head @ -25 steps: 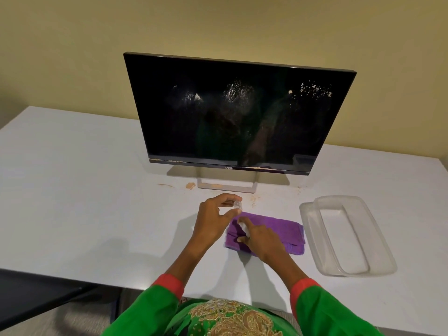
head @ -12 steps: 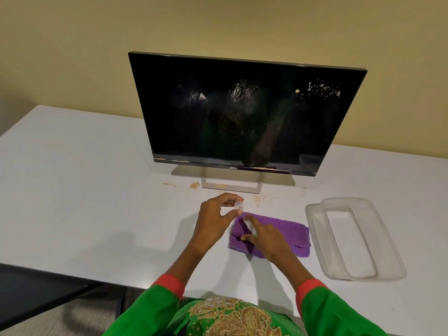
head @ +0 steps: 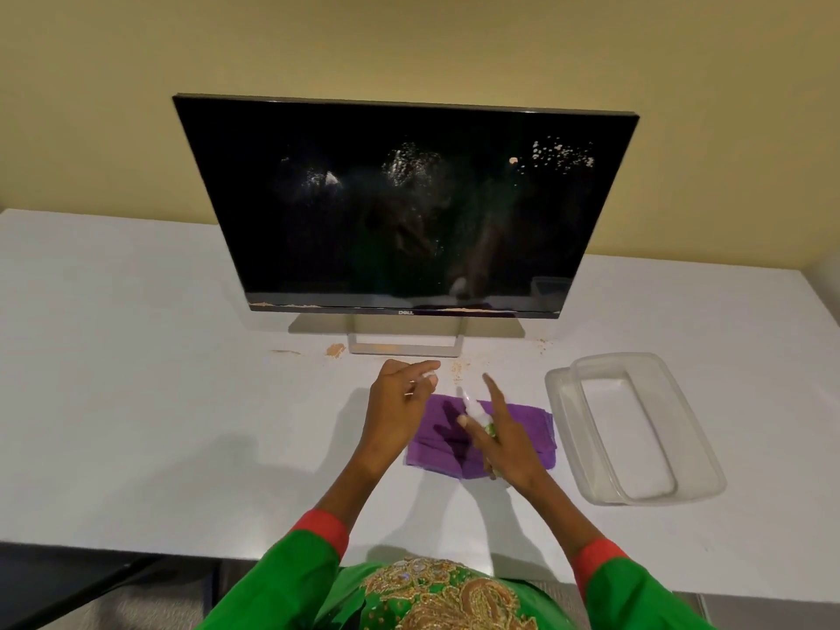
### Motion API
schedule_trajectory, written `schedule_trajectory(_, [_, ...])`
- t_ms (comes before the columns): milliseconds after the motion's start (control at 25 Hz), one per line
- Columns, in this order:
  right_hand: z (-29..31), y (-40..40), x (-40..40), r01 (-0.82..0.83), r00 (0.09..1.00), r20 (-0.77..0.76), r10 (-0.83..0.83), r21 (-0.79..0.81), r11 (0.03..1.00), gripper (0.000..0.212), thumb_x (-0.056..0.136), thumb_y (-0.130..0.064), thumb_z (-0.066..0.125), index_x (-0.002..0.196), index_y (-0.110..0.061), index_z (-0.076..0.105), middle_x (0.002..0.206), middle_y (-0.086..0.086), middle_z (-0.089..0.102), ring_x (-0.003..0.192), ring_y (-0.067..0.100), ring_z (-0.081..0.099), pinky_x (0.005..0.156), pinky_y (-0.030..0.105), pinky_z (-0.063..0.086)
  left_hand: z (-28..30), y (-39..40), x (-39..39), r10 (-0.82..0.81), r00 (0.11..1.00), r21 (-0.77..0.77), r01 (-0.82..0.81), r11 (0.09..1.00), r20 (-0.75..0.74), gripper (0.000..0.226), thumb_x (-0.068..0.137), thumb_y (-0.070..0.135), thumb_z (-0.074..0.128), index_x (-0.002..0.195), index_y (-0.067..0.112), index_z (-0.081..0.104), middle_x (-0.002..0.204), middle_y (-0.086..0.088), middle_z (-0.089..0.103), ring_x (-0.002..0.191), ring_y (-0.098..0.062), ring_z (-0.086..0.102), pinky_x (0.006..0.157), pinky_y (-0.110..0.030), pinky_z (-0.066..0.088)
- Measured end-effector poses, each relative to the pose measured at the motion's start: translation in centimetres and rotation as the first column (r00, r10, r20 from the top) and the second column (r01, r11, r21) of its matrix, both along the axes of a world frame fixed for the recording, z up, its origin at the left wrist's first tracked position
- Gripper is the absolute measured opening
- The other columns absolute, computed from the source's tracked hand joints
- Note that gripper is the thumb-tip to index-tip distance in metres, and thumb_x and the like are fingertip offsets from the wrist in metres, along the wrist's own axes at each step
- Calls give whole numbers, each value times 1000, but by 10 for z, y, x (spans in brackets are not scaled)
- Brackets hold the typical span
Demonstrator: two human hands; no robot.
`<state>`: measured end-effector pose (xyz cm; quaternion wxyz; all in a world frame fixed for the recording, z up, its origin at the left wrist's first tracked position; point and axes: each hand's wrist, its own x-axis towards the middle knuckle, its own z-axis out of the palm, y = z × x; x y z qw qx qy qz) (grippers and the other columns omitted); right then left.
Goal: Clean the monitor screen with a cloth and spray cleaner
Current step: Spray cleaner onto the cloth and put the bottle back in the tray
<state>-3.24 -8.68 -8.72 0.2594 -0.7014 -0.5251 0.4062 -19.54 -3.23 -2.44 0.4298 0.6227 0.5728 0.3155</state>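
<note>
Spatters are seen on the monitor screen point(head: 404, 211), unwiped; spray bottle point(head: 477, 410) is gripped by right hand point(head: 504, 443), cap pinched by left hand point(head: 395, 402), purple cloth point(head: 522, 429) untouched at lower centre.

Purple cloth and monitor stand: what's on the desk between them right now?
In the head view, only tan crumbs and bare desk lie between the purple cloth and the monitor stand; the left hand hovers over that stretch.

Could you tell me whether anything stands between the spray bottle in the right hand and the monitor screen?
Nothing visible does. The right hand holds the spray bottle above the purple cloth, and only bare table with a few crumbs and the monitor's stand lies before the screen. The left hand is off to the side.
</note>
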Motion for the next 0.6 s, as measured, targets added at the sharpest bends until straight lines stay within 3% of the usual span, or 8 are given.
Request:
schedule_trajectory(40, [2, -4, 9, 75, 993, -94, -75, 5, 997, 69, 97, -31, 49, 150, -29, 5, 80, 6, 60, 61, 19, 56, 62, 33, 54, -4, 1, 6, -20, 1000, -15, 20, 1000, -2, 27, 92, 19, 51, 118, 20, 61, 109, 0, 48, 95, -10, 51, 63, 4, 39])
schedule_trajectory(120, [7, -12, 30, 162, 963, -217, -158, 0, 987, 70, 98, -14, 47, 150, -26, 2, 111, 6, 52, 90, 23, 55, 85, 38, 55, -11, 5, 21, -59, 998, -28, 59, 998, 0, 28, 91, 15, 52, 118, 18, 60, 106, 0, 48, 95, -14, 52, 63, 2, 41])
schedule_trajectory(200, [13, -19, 54, 183, 972, -157, -173, 47, 982, 77, 96, -11, 51, 151, -23, -1, 138, 9, 42, 111, 27, 54, 100, 43, 48, -18, 9, 39, -97, 995, -25, 96, 995, -15, 29, 86, 9, 59, 115, 15, 62, 105, 0, 51, 89, -14, 54, 63, -2, 44])
schedule_trajectory(240, [16, -24, 65, 194, 979, -88, -186, 99, 976, 81, 94, -14, 55, 151, -24, 0, 142, 10, 44, 111, 25, 58, 98, 38, 49, -21, 11, 48, -112, 993, -29, 111, 993, -25, 28, 83, 7, 63, 110, 14, 64, 104, -2, 54, 86, -14, 55, 65, -7, 46])
schedule_trajectory(320, [18, -36, 82, 217, 975, -6, -220, 200, 956, 90, 86, -17, 67, 149, -32, 5, 112, 7, 66, 85, 10, 66, 75, 20, 54, -30, 16, 71, -137, 990, -54, 134, 989, -40, 22, 77, 6, 69, 98, 13, 67, 99, -6, 60, 77, -16, 58, 68, -21, 49])
schedule_trajectory(400, [16, -46, 96, 178, 973, 109, -204, 210, 961, 101, 78, -22, 76, 144, -46, 3, 87, -3, 65, 69, 6, 60, 59, 12, 45, -40, 22, 100, -181, 980, -63, 175, 982, -89, 20, 73, 6, 72, 91, 13, 69, 91, -4, 60, 74, -18, 60, 69, -25, 49])
schedule_trajectory(520, [11, -51, 106, 80, 938, 326, -117, 125, 989, 110, 78, -33, 74, 138, -58, -14, 88, 0, 55, 76, 15, 50, 59, 22, 36, -60, 28, 145, -305, 933, -27, 306, 952, -188, 23, 80, 8, 66, 103, 12, 68, 98, -8, 58, 84, -22, 60, 77, -26, 47])
schedule_trajectory(600, [10, -49, 110, 36, 922, 380, -76, 112, 993, 111, 81, -30, 72, 136, -60, -20, 84, -2, 48, 73, 15, 48, 56, 20, 34, -76, 28, 172, -377, 878, -8, 392, 920, -294, 29, 88, 10, 57, 116, 13, 62, 108, -12, 56, 96, -27, 58, 85, -31, 45])
